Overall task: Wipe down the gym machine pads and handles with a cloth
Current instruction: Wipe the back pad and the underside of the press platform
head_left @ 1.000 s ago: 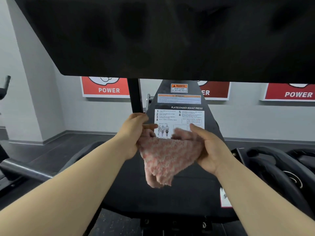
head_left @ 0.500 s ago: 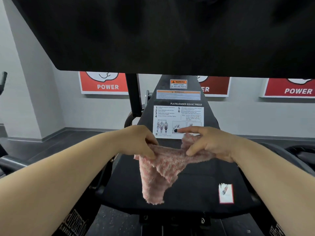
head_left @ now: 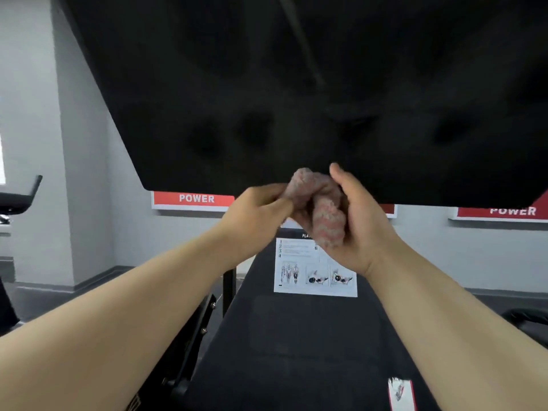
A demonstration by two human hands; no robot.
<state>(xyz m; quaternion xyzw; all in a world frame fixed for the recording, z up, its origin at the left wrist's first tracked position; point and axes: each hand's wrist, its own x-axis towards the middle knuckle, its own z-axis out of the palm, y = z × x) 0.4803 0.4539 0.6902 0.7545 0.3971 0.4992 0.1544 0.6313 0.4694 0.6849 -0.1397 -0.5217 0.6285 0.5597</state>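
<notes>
1. The cloth is bunched up between both hands. The right hand cups it with fingers curled round it, and the left hand pinches its left side.
2. It is held in the air. Whether it touches the black pad just above the hands, I cannot tell.
3. By my judgement the cloth is being readied — no stroke is under way, and nothing shows which surfaces are already wiped.
4. No handle shows near either hand, so those likely remain.
</notes>
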